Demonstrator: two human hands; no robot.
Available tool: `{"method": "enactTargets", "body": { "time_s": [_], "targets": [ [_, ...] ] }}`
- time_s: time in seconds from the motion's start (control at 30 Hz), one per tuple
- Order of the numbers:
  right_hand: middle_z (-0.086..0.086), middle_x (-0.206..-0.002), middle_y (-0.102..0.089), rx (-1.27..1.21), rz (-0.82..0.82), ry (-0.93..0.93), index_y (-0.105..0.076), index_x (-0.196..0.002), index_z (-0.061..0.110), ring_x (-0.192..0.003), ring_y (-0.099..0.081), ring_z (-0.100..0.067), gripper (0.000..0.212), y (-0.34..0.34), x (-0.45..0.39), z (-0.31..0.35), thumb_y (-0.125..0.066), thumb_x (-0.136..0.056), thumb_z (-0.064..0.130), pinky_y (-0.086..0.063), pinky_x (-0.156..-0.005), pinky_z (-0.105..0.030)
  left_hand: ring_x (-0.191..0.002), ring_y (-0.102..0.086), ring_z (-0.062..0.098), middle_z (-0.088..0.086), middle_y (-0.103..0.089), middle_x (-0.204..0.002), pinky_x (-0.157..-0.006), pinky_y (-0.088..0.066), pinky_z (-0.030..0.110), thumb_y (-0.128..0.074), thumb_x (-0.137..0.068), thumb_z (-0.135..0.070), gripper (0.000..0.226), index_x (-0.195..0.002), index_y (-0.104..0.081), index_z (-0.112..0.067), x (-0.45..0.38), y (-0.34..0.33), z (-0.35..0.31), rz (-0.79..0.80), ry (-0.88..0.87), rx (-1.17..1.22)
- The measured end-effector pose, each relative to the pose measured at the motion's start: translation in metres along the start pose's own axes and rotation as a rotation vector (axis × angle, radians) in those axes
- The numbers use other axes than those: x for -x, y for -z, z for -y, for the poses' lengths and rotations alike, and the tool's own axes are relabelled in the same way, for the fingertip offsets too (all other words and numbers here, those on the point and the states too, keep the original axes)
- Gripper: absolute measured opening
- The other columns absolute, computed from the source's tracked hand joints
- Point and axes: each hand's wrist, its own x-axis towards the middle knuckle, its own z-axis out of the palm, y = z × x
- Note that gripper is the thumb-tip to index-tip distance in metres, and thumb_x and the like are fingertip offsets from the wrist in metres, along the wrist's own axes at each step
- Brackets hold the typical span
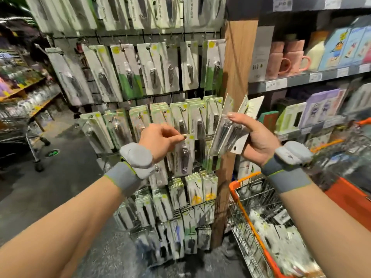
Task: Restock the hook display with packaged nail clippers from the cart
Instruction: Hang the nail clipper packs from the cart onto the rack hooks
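Observation:
My left hand (160,140) pinches the top of one packaged nail clipper (184,155) and holds it against the middle row of the hook display (140,37), in front of a gap between hanging packs. My right hand (255,137) grips a fanned stack of clipper packs (228,135) just right of the display, beside the wooden post (236,67). The orange wire cart (251,213) stands at the lower right with several more packs lying in it.
Rows of green-and-white carded clippers (152,69) hang above and below my hands. A shelf with pink mugs (289,61) and boxed goods runs along the right. A grey trolley (30,137) stands on the aisle floor at the left.

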Motion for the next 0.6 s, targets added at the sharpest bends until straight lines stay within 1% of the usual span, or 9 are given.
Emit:
{"method": "enactTargets", "body": {
  "time_s": [0.03, 0.1, 0.17, 0.23, 0.3, 0.33, 0.4, 0.5, 0.6],
  "targets": [
    [0.006, -0.066, -0.070, -0.019, -0.003, -0.010, -0.075, -0.057, 0.020, -0.062, -0.067, -0.010, 0.042, 0.003, -0.001, -0.002, -0.050, -0.090, 0.012, -0.054, -0.068, -0.028, -0.052, -0.056, 0.009, 0.004, -0.064, -0.060, -0.062, -0.052, 0.024, -0.072, -0.081, -0.017, 0.008, -0.076, -0.073, -0.011, -0.003, -0.007, 0.005, 0.020, -0.004, -0.052],
    [0.005, -0.063, -0.069, -0.047, -0.032, -0.022, -0.074, -0.055, 0.020, -0.059, -0.066, -0.011, 0.045, 0.008, -0.003, -0.006, -0.048, -0.091, 0.011, -0.055, -0.061, -0.025, -0.063, -0.059, 0.016, 0.003, -0.065, -0.066, -0.072, -0.052, 0.029, -0.070, -0.083, -0.019, 0.008, -0.080, -0.074, -0.012, -0.010, -0.020, 0.013, 0.060, -0.013, -0.179],
    [0.005, -0.060, -0.068, -0.066, -0.068, -0.024, -0.072, -0.052, 0.019, -0.057, -0.066, -0.010, 0.048, 0.018, -0.009, -0.008, -0.047, -0.091, 0.009, -0.055, -0.058, -0.023, -0.075, -0.062, 0.018, 0.005, -0.069, -0.077, -0.078, -0.052, 0.030, -0.068, -0.085, -0.023, 0.010, -0.085, -0.074, -0.015, -0.018, -0.034, 0.018, 0.088, -0.004, -0.299],
    [0.003, -0.061, -0.068, -0.099, -0.061, -0.048, -0.072, -0.054, 0.018, -0.058, -0.066, -0.012, 0.041, 0.022, -0.013, -0.011, -0.051, -0.087, 0.008, -0.056, -0.062, -0.026, -0.088, -0.066, 0.024, 0.007, -0.072, -0.083, -0.086, -0.051, 0.034, -0.068, -0.085, -0.023, 0.009, -0.087, -0.074, -0.016, -0.024, -0.042, 0.024, 0.106, 0.035, -0.334],
    [0.001, -0.064, -0.069, -0.109, -0.060, -0.066, -0.073, -0.057, 0.018, -0.062, -0.067, -0.014, 0.029, 0.026, -0.021, -0.014, -0.057, -0.079, 0.009, -0.056, -0.069, -0.030, -0.092, -0.066, 0.027, 0.008, -0.073, -0.085, -0.093, -0.047, 0.033, -0.067, -0.086, -0.022, 0.010, -0.089, -0.074, -0.015, -0.029, -0.049, 0.027, 0.119, 0.074, -0.358],
    [0.001, -0.065, -0.069, -0.098, -0.053, -0.070, -0.074, -0.057, 0.018, -0.063, -0.067, -0.014, 0.028, 0.028, -0.024, -0.015, -0.057, -0.078, 0.009, -0.055, -0.071, -0.030, -0.091, -0.067, 0.026, 0.008, -0.073, -0.086, -0.094, -0.047, 0.032, -0.067, -0.087, -0.022, 0.011, -0.091, -0.074, -0.015, -0.031, -0.053, 0.028, 0.122, 0.083, -0.372],
    [0.001, -0.068, -0.070, -0.093, -0.044, -0.076, -0.074, -0.060, 0.017, -0.066, -0.067, -0.014, 0.027, 0.030, -0.030, -0.020, -0.057, -0.078, 0.008, -0.055, -0.074, -0.031, -0.091, -0.067, 0.025, 0.008, -0.073, -0.088, -0.090, -0.050, 0.032, -0.066, -0.087, -0.022, 0.012, -0.092, -0.074, -0.015, -0.035, -0.058, 0.030, 0.112, 0.087, -0.387],
    [0.000, -0.069, -0.071, -0.092, -0.036, -0.088, -0.075, -0.059, 0.016, -0.066, -0.068, -0.013, 0.034, 0.035, -0.041, -0.026, -0.054, -0.084, 0.005, -0.056, -0.073, -0.029, -0.094, -0.066, 0.024, 0.007, -0.073, -0.092, -0.083, -0.049, 0.027, -0.064, -0.088, -0.023, 0.014, -0.096, -0.074, -0.018, -0.042, -0.067, 0.034, 0.102, 0.075, -0.457],
    [0.001, -0.071, -0.072, -0.078, -0.034, -0.098, -0.075, -0.061, 0.016, -0.069, -0.068, -0.012, 0.031, 0.037, -0.049, -0.031, -0.055, -0.082, 0.005, -0.051, -0.087, -0.034, -0.096, -0.064, 0.027, 0.007, -0.072, -0.097, -0.081, -0.046, 0.027, -0.064, -0.088, -0.024, 0.014, -0.098, -0.073, -0.020, -0.044, -0.074, 0.038, 0.103, 0.068, -0.509]
  ]
}}
